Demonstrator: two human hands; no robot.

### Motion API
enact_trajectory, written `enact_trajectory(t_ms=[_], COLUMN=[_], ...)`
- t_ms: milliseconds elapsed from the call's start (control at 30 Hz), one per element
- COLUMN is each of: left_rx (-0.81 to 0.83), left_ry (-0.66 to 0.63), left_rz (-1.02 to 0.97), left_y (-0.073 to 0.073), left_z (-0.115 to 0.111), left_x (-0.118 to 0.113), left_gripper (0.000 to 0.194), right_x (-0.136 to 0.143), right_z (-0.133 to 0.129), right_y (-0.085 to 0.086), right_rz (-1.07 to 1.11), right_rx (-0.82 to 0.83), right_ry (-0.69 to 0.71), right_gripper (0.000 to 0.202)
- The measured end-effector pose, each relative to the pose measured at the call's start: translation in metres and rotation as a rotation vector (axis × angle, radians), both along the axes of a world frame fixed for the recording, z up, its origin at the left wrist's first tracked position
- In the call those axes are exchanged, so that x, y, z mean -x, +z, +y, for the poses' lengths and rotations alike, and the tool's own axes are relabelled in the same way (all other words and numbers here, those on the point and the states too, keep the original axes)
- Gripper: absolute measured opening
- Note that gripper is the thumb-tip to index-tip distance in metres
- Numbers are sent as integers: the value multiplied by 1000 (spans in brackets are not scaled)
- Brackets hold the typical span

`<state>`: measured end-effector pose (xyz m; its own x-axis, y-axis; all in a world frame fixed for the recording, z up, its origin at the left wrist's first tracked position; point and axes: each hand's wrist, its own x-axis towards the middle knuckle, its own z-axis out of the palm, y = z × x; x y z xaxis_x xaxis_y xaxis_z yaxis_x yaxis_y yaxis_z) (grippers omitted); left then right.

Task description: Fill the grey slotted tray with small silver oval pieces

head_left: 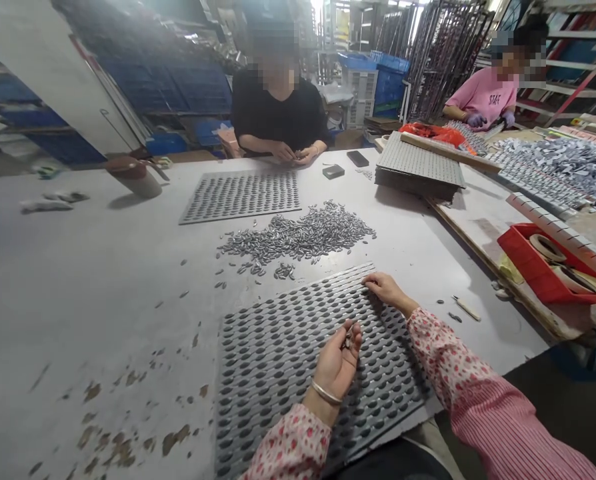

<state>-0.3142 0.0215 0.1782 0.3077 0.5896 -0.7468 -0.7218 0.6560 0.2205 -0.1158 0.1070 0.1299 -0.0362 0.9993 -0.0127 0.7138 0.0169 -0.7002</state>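
Note:
A grey board with rows of dark oval shapes lies in front of me. Over its middle, my left hand is turned palm up, its fingers curled around a few small oval grey pieces. My right hand reaches the board's far right corner, thumb and fingertips pinched together at its surface. Whatever those fingertips hold is too small to make out. Just beyond the board spreads a heap of loose oval pieces, shiny and grey.
Across the table, a person handles small pieces behind a second board. A brown-topped container stands far left. To the right are a wooden-handled tool, stacked boards and a red bin. Another person works farther back.

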Motion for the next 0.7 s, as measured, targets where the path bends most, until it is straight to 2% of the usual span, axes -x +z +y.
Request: enact_trajectory(t_ms=[267,500,600,700], left_rx=[21,-75,-38,-34], left_ry=[-27,-32,-2,4], left_rz=[10,69,77,61], left_y=[1,-6,-10,-13], left_z=[-3,-1,1,3], left_x=[3,2,-1,-3], left_gripper=[15,12,8,7], right_x=[6,13,18,30], right_z=[7,4,-10,-32], right_y=[-13,-4,6,16], right_rz=[-190,-256,-76,288], right_rx=[19,-38,-13,97], right_ry=[-18,-94,-26,213], right_gripper=[11,8,12,22])
